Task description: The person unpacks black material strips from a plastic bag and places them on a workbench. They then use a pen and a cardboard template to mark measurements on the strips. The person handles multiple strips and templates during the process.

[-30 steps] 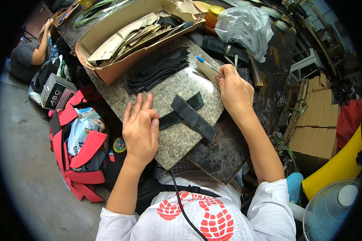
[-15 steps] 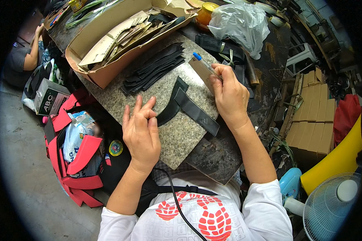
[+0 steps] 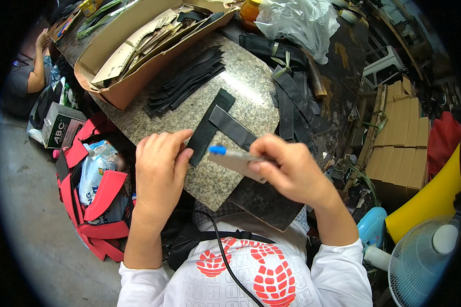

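Observation:
My right hand (image 3: 292,166) is closed around a blue-capped pen (image 3: 233,153) and a small flat card piece (image 3: 241,168), held above the slab's near edge. On the speckled stone slab (image 3: 138,125) lies a dark strip (image 3: 210,125), slanting. A second black strip (image 3: 233,128) overlaps it and runs down toward my right hand, which hides its near end. My left hand (image 3: 159,176) rests by the first strip's lower left edge, thumb tip touching it, thumb and forefinger apart. A fanned stack of black strips (image 3: 187,79) lies farther back on the slab.
A long cardboard box (image 3: 123,97) full of card pieces stands behind the stack. More black strips (image 3: 294,97), tied bundles and a clear plastic bag (image 3: 299,23) are at the back right. A fan (image 3: 425,261) stands right, a red-and-black bag (image 3: 105,197) left. Another person (image 3: 28,77) sits far left.
My right hand came down and toward me with the pen and card. My left hand shifted left and lower, its thumb now at the strip. The slanting strip looks straighter.

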`<state>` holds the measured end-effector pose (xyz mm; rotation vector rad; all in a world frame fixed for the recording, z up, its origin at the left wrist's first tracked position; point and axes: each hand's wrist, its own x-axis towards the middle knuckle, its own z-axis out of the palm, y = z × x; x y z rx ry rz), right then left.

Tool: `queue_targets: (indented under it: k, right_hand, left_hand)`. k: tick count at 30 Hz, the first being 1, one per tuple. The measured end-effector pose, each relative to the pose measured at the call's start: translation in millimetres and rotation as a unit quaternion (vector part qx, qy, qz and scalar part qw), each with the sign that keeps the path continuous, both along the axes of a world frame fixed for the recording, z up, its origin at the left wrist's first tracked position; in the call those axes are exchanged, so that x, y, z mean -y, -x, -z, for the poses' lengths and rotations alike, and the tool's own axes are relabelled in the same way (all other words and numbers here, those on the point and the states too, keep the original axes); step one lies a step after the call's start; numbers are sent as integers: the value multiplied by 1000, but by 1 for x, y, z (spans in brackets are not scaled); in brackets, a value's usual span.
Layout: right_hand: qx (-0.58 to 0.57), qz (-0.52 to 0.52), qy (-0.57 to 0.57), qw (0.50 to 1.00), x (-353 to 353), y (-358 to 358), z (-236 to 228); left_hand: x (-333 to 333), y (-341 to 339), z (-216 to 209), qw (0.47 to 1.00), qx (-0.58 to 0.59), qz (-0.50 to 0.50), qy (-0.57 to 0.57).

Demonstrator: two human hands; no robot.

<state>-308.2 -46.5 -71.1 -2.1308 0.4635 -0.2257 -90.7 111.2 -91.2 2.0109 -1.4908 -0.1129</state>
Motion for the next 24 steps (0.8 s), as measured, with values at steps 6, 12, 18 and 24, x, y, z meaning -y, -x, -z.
queue_targets:
  k: [6,12,18,24]
  right_hand:
    - [91,238,-37,966,18,0,37]
    - [309,332,-97,886,35,13,66]
    - [265,312,-11,912,18,11,63]
    - [177,305,57,934,17,-2,60]
  left_hand:
    - [7,7,10,997,45,50,37]
    - [15,21,9,997,74,-7,-11]
    - [33,22,12,1000,20,7,-13]
    - [38,10,2,995,77,3,68]
